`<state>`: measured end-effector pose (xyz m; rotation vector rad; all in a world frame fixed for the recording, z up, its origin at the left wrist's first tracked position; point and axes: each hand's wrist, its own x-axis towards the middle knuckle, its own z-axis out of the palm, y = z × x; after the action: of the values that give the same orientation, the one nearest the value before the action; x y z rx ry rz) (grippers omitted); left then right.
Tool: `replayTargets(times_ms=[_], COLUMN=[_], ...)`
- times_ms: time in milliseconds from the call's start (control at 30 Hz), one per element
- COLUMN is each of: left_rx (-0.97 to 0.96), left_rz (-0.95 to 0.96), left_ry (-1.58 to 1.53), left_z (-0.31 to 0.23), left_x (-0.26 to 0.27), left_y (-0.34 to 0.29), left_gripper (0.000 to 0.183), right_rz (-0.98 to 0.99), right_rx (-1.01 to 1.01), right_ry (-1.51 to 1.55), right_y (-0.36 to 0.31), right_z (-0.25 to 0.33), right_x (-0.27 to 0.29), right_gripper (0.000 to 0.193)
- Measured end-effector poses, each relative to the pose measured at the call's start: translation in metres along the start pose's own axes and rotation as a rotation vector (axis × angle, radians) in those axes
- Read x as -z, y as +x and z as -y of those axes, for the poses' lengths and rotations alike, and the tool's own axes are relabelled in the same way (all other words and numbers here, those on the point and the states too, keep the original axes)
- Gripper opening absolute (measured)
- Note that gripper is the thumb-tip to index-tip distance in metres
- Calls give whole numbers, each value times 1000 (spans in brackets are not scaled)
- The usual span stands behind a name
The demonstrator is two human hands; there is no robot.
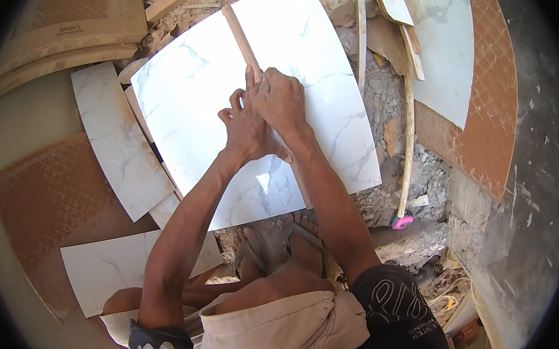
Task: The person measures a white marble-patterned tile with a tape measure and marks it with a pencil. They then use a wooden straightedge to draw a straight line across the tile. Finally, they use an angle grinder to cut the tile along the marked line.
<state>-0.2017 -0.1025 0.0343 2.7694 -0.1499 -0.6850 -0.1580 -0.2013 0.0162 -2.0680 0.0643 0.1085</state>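
Tile [193,118] with wooden strip [239,34], two hands in place

Landmark: large tile, one, white with grey veins, glossy side up. Strip: one, laid across the tile from far edge to near edge.

Left hand [251,133]: one, spread wide over the strip at mid-tile. Right hand [279,99]: one, fingers bent, overlapping the left; whether it grips anything cannot be told.

Handling note: the strip is probably best kept flat and straight, with even pressure along its length and fingertips clear of its working edge.

Counts around the tile:
- Tape measure [403,222], pink: one, right of the near right corner.
- Pole [409,144], wooden: one, along the right side.
- Brown patterned panels: two, one at left [66,206], one at far right [489,98].
- Cartons [77,34]: at least two, stacked beyond the left corner.
- Sandalled feet [301,230]: two, at the near edge.
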Motion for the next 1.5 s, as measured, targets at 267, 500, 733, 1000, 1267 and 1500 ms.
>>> replayTargets(times_ms=[267,500,733,1000,1267,1500], left_rx=[18,56,83,60,62,45], left_rz=[80,156,112,127,102,-4], left_ry=[10,0,-40,-46,-29,7], left_z=[-2,-4,-4,-8,-7,-1], left_x=[7,10,11,17,12,4], left_y=[-1,4,2,4,5,2], left_gripper=[146,152,158,163,161,169], right_rz=[64,-16,20,-4,-21,24], right_rx=[-13,64,34,47,65,50], right_ry=[-33,-111,-88,-82,-90,-75], right_y=[30,61,88,115,131,125], right_z=[10,4,17,23,22,35], right_x=[-5,-22,-30,-35,-42,-34], right_gripper=[20,18,18,17,18,17])
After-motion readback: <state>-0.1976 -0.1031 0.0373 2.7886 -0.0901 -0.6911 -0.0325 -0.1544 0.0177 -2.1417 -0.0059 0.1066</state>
